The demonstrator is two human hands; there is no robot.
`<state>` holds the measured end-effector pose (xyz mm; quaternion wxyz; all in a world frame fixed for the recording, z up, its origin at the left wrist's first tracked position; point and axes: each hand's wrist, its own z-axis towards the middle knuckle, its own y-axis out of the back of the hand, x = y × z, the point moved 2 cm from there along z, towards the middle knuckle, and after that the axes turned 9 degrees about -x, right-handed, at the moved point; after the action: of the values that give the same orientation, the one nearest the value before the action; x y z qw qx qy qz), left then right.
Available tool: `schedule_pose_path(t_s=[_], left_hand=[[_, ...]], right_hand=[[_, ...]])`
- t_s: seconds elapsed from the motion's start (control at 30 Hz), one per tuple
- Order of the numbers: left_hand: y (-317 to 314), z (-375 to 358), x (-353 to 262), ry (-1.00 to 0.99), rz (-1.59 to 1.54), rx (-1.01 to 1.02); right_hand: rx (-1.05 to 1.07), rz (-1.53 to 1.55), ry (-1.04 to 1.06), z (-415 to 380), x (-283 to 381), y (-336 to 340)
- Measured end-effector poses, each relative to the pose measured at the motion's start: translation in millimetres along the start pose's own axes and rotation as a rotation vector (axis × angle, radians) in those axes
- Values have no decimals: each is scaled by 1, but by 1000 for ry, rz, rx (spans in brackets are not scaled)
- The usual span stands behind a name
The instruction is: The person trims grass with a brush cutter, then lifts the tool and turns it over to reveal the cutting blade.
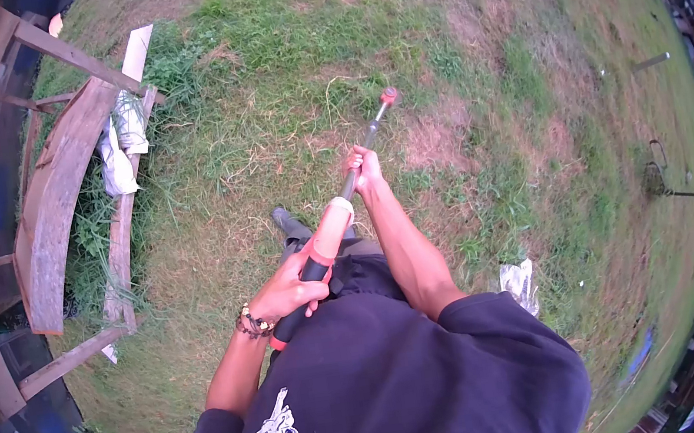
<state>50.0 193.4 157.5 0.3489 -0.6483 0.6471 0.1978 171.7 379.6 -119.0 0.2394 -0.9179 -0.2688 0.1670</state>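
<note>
A long pole tool [372, 130] slants up and away from my body, with a red-and-black handle [316, 266] near my waist and a small red head [388, 95] at its far end over the grass. My left hand [291, 289], with beaded bracelets at the wrist, is wrapped round the handle. Farther up, my right hand [364, 166] grips the thin shaft. The handle's rear end lies against my dark shirt.
On the left stands a wooden frame [77, 366] with weathered planks [69, 200] and white bags [120, 172]. Crumpled white plastic [518, 283] lies on the grass at right. Short posts [651, 62] stick up along the right side. Patchy grass [263, 113] covers the ground.
</note>
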Motion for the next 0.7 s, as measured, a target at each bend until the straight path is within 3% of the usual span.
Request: schedule_pose_path(t_s=[0.13, 0.27, 0.37, 0.5, 0.7], left_hand=[[-4, 8, -7, -93, 190, -81], [-10, 8, -24, 1, 593, -161], [-7, 17, -14, -92, 927, -276], [-3, 31, -14, -20, 1023, -201], [-4, 15, -26, -40, 1020, -21]], right_hand=[[-108, -385, -9, 42, -23, -25], [-156, -502, -216, 41, -57, -46], [-91, -603, -282, 65, -73, -42], [-44, -488, -255, 96, -76, -26], [-157, -366, -180, 53, -41, 6]])
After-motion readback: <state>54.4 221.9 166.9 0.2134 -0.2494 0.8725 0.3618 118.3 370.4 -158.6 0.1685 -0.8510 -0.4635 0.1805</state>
